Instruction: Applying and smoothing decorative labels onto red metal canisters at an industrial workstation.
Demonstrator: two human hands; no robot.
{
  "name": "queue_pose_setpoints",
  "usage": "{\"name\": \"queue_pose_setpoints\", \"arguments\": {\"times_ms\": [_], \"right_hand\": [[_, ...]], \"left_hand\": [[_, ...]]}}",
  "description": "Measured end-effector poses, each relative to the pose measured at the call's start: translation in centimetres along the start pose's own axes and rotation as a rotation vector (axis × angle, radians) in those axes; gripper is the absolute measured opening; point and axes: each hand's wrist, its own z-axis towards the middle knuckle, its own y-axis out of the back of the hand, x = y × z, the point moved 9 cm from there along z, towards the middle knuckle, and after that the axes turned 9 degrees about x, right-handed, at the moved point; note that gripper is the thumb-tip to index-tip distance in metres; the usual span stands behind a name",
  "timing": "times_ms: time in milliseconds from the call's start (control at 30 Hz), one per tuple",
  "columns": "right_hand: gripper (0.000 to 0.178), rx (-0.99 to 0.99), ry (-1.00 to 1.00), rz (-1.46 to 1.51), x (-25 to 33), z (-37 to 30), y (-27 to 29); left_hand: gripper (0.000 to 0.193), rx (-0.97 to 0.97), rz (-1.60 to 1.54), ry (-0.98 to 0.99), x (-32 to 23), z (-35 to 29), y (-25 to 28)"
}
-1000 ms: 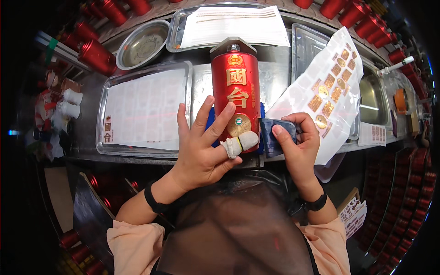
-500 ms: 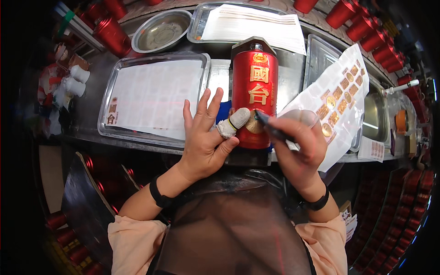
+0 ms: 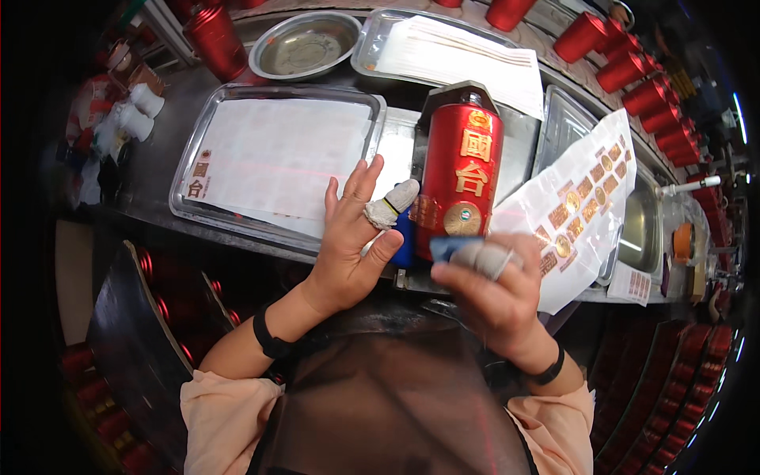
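Note:
A red bottle (image 3: pixel 455 158) with gold characters lies on its back in a dark cradle (image 3: pixel 445 96), neck pointing away. A round gold decal (image 3: pixel 462 219) sits low on its front. Beside its left side, my left hand (image 3: pixel 348 241) has its fingers spread, a pale cot on the forefinger and nothing held. Just below the decal, my right hand (image 3: pixel 499 289), also wearing pale finger cots, pinches a small blue-grey flat piece (image 3: pixel 448 248); motion blurs it. A blue block (image 3: pixel 405 239) shows between my left hand and the bottle.
To the left lies a metal tray (image 3: pixel 184 162) with white sheets. A round metal basin (image 3: pixel 307 46) and another sheet-filled tray (image 3: pixel 366 47) stand behind. A gold decal sheet (image 3: pixel 590 194) slants over the right side. Red bottles (image 3: pixel 214 43) line the back.
My right hand has come down off the gold decal toward the bottle's near end. A dark pointed tool showed in it before; now a blue-grey flat piece does. The view has shifted slightly.

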Motion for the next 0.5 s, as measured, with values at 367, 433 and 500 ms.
{"name": "queue_pose_setpoints", "arguments": {"times_ms": [367,433,500], "right_hand": [[0.016,0.139,0.219,0.057,3.4,0.3,-2.3],[0.016,0.056,0.247,0.017,3.7,0.2,-1.8],[0.017,0.049,0.235,-0.030,3.2,0.4,-1.4]], "left_hand": [[0.051,0.000,-0.019,0.021,0.5,0.1,0.0],[0.051,-0.003,-0.025,0.018,0.6,0.1,-0.1],[0.051,0.001,-0.071,0.042,1.0,-0.1,-0.2]]}}
